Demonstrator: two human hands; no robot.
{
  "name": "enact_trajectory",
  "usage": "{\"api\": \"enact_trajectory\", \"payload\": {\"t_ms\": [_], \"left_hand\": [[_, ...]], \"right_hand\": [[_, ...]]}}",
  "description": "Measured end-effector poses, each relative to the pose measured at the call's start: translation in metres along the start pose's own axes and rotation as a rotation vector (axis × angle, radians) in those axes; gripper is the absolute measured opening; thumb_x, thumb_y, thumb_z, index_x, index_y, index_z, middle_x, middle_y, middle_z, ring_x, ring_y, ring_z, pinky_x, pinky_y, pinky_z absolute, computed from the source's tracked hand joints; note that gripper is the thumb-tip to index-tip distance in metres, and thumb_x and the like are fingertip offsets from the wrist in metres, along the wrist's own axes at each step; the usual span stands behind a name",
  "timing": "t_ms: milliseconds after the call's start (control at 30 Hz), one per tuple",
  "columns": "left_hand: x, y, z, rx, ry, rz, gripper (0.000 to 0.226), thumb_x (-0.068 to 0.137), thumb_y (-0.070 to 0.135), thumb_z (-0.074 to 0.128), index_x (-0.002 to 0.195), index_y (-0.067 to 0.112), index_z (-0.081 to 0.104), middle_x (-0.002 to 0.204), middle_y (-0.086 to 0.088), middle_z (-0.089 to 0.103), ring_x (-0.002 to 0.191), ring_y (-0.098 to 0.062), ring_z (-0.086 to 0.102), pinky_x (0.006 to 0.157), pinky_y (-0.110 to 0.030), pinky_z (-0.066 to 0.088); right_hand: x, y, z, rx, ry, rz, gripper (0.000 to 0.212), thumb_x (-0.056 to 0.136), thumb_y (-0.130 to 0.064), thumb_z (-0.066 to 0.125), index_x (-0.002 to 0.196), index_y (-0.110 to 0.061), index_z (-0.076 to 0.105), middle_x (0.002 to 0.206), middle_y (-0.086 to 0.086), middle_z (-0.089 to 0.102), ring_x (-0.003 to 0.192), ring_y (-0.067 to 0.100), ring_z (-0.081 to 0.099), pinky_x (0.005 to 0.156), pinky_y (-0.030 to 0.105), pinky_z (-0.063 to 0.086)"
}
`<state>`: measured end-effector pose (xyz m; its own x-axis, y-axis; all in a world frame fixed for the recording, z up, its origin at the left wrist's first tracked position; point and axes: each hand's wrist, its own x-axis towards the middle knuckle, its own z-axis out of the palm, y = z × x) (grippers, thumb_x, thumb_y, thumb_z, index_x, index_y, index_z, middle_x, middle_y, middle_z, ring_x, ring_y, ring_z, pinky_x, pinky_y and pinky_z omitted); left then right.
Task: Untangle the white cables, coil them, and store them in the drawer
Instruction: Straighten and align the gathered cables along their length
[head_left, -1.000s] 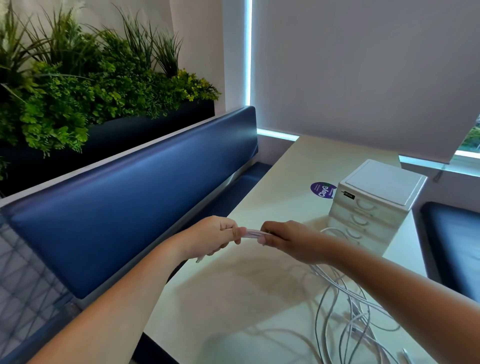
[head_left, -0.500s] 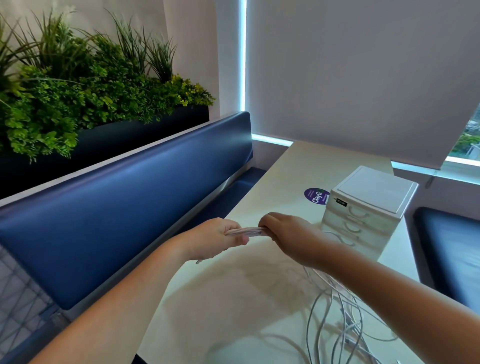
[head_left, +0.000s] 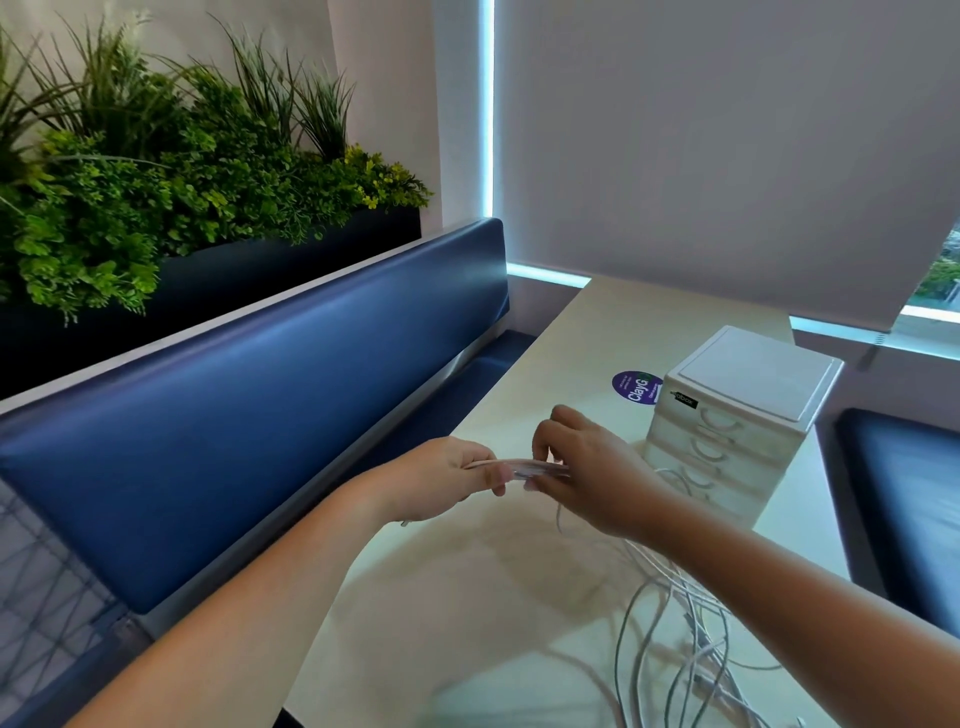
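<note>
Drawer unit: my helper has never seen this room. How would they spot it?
Find the pale table beside the blue bench. Toward its window end stands the drawer unit, the only white box, with stacked curved-handled drawers, next to a round purple sticker.

I see the left hand (head_left: 447, 480) and right hand (head_left: 587, 478) pinching a short bundle of white cable (head_left: 530, 467) between them, above the table (head_left: 467, 597). Loose white cables (head_left: 691, 649) lie tangled at the near right, in front of the closed drawer unit (head_left: 737, 421).
</note>
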<state>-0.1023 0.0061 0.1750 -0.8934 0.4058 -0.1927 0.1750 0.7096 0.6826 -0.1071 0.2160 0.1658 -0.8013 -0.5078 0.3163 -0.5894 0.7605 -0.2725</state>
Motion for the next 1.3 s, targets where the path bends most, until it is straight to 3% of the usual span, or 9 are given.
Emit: {"api": "enact_trajectory", "payload": {"t_ms": [167,400,500,767,867,1000,1100,1200,1300], "left_hand": [[0.007,-0.004,-0.002,0.064,0.039,0.033,0.04,0.09,0.064,0.049,0.084,0.03,0.069,0.07,0.002,0.051,0.062,-0.012,0.045,0.058,-0.03,0.041],[0.01,0.003,-0.005,0.072,0.076,0.083,0.032,0.096,0.049,0.052,0.086,0.024,0.07,0.056,0.015,0.049,0.053,-0.001,0.043,0.049,-0.013,0.032],[0.01,0.005,-0.007,0.061,0.091,0.096,0.033,0.095,0.049,0.053,0.087,0.022,0.07,0.055,0.013,0.046,0.05,-0.002,0.041,0.048,-0.015,0.032],[0.01,0.005,-0.011,0.028,0.09,0.13,0.031,0.094,0.051,0.054,0.083,0.027,0.069,0.068,0.001,0.049,0.058,-0.008,0.04,0.058,-0.026,0.036],[0.009,0.006,-0.01,0.037,0.091,0.123,0.031,0.095,0.05,0.054,0.084,0.025,0.069,0.064,0.007,0.047,0.052,-0.003,0.039,0.052,-0.019,0.034],[0.008,0.0,-0.011,0.047,0.076,0.089,0.034,0.093,0.057,0.052,0.084,0.029,0.069,0.066,0.002,0.045,0.053,-0.006,0.037,0.057,-0.026,0.036],[0.007,0.001,-0.01,0.02,0.058,0.039,0.042,0.091,0.062,0.05,0.084,0.026,0.069,0.054,0.011,0.042,0.046,-0.005,0.036,0.053,-0.025,0.033],[0.008,0.004,-0.01,-0.008,0.062,0.015,0.048,0.092,0.061,0.05,0.085,0.018,0.069,0.044,0.015,0.039,0.041,-0.002,0.038,0.048,-0.02,0.029],[0.007,0.001,-0.009,0.062,0.041,0.009,0.042,0.092,0.059,0.052,0.083,0.022,0.069,0.055,0.011,0.038,0.041,-0.005,0.033,0.045,-0.022,0.028]], "right_hand": [[0.0,-0.007,-0.003,-0.118,-0.285,-0.006,0.022,0.098,-0.041,0.044,0.09,-0.021,0.039,0.08,-0.004,0.048,0.073,0.022,0.045,0.064,0.033,0.031],[0.004,-0.004,-0.014,-0.089,-0.431,0.094,0.01,0.089,-0.029,0.055,0.09,-0.022,0.049,0.077,-0.003,0.052,0.076,0.021,0.049,0.061,0.031,0.034],[0.003,-0.003,-0.012,-0.027,-0.506,0.17,0.018,0.093,-0.036,0.052,0.087,-0.019,0.049,0.071,-0.004,0.051,0.072,0.02,0.051,0.065,0.032,0.037],[-0.004,0.011,-0.009,0.082,-0.672,0.222,0.007,0.081,-0.026,0.066,0.076,-0.025,0.061,0.068,-0.005,0.059,0.069,0.014,0.056,0.066,0.025,0.043],[-0.005,0.017,-0.005,0.071,-0.655,0.241,0.008,0.082,-0.03,0.067,0.079,-0.023,0.066,0.069,-0.007,0.06,0.07,0.012,0.057,0.066,0.024,0.043],[-0.004,0.023,-0.005,-0.058,-0.535,0.269,0.027,0.088,-0.04,0.058,0.069,-0.022,0.05,0.071,-0.002,0.056,0.073,0.019,0.055,0.064,0.029,0.04],[-0.002,0.026,-0.008,-0.218,-0.412,0.248,0.024,0.092,-0.047,0.051,0.082,-0.026,0.055,0.073,-0.004,0.052,0.076,0.02,0.053,0.061,0.029,0.037],[-0.004,0.031,-0.004,-0.376,-0.267,0.163,0.028,0.093,-0.051,0.046,0.093,-0.027,0.06,0.071,-0.008,0.051,0.083,0.02,0.059,0.078,0.031,0.038],[-0.007,0.039,-0.003,-0.458,-0.165,0.071,0.027,0.095,-0.05,0.043,0.093,-0.028,0.059,0.071,-0.008,0.051,0.087,0.018,0.058,0.088,0.032,0.032]]}}
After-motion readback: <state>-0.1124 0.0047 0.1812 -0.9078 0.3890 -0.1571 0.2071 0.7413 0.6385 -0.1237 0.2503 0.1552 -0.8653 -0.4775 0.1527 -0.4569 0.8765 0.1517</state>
